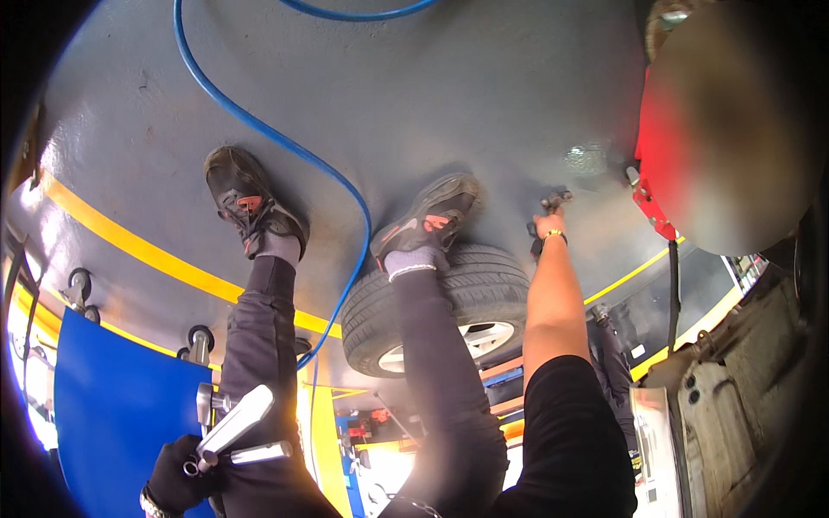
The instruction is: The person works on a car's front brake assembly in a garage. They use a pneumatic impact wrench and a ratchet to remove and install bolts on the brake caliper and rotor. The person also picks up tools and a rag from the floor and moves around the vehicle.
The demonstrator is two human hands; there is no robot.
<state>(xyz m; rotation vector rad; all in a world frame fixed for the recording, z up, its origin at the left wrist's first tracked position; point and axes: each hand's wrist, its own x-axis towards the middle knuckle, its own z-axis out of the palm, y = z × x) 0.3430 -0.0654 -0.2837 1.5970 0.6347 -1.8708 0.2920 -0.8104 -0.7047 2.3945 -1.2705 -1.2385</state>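
At the lower left, my left hand (177, 475), in a black glove, is closed around chrome hand tools. Among them are a broad flat-handled tool (237, 420) and a short round bar (262, 453); a ratchet-like head (207, 406) shows behind them. My right arm stretches forward past a tyred wheel (488, 281). Low over the floor, my right hand (549, 220), partly covered in black and with a beaded band at the wrist, has its fingers curled. Whatever dark thing they may hold is too small to make out.
A blue air hose (285, 142) winds across the grey floor between my shoes. To the left is a blue panel (129, 414) near casters (200, 344). A red part (661, 164) and a blurred brown disc (743, 129) loom close at the right, above worn vehicle metalwork (725, 414).
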